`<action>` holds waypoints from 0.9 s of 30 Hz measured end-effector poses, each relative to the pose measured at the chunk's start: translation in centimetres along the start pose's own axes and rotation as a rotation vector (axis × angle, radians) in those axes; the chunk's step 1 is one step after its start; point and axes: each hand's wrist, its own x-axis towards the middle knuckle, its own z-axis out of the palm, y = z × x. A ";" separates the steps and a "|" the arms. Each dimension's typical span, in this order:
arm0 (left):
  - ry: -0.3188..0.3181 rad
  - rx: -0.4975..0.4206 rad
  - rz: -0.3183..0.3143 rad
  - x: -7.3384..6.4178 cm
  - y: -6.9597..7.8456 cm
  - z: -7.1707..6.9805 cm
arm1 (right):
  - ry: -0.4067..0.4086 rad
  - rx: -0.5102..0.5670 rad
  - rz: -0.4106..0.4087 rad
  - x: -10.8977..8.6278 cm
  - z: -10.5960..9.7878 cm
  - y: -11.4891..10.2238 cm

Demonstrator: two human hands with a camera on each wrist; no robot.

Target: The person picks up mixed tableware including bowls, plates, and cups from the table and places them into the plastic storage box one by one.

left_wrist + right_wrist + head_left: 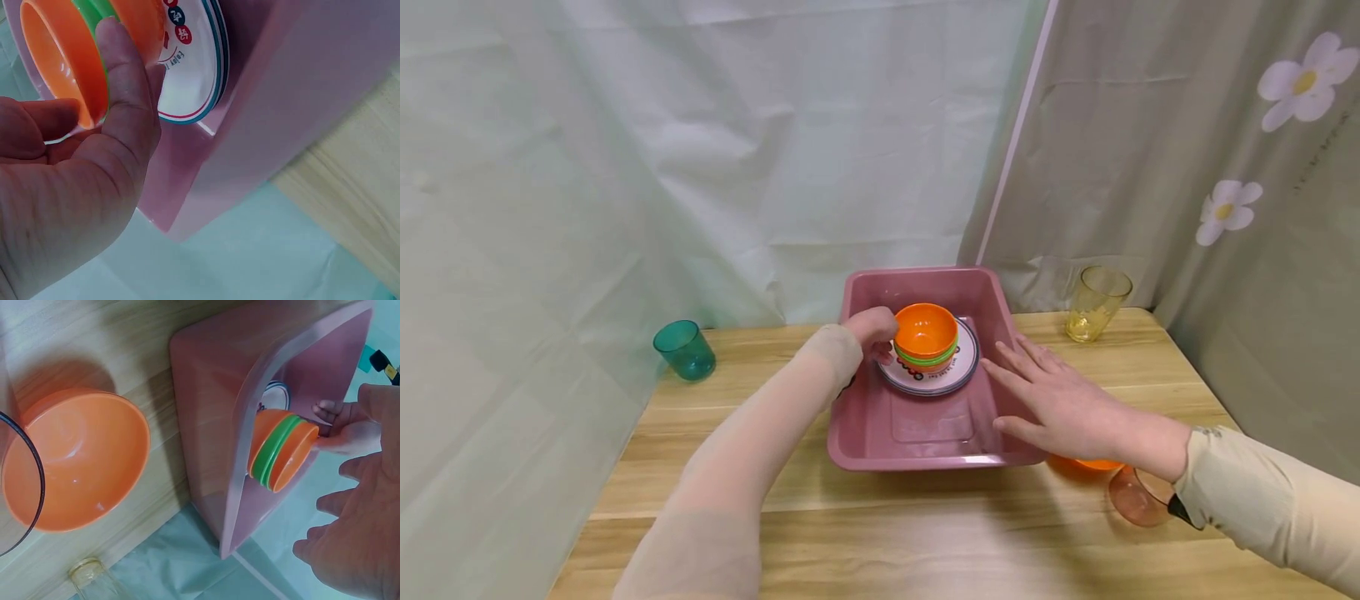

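Note:
A stack of orange and green bowls (pixel 925 333) sits on stacked white plates (pixel 934 381) with printed rims, inside a pink plastic tub (pixel 936 462). Reaching over the tub's left wall, my left hand (pixel 874 328) holds the stack at its left side. In the left wrist view, its digits lie against the upper orange bowl (pixel 65 59) and a green rim. My right hand (pixel 1060 408) spreads its fingers by the tub's right wall; whether they touch it I cannot tell. An orange bowl (pixel 87 456) lies under the right wrist, mostly hidden in the head view.
A teal cup (pixel 687 352) stands at the table's back left, and a yellow clear glass (pixel 1096 304) at the back right. A reddish clear glass (pixel 1135 498) is beside the right wrist. Curtains (pixel 805 158) hang behind the wooden table (pixel 880 542).

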 end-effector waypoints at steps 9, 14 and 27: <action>0.144 0.346 0.223 -1.2 0.5 -0.9 | -0.001 -0.011 -0.003 -0.1 0.0 0.0; 0.253 0.557 0.371 -1.9 0.3 -0.7 | -0.010 -0.011 0.003 -0.1 0.0 0.1; 0.360 0.904 0.658 -6.0 -3.2 0.0 | -0.027 0.002 0.044 -0.5 -0.5 0.5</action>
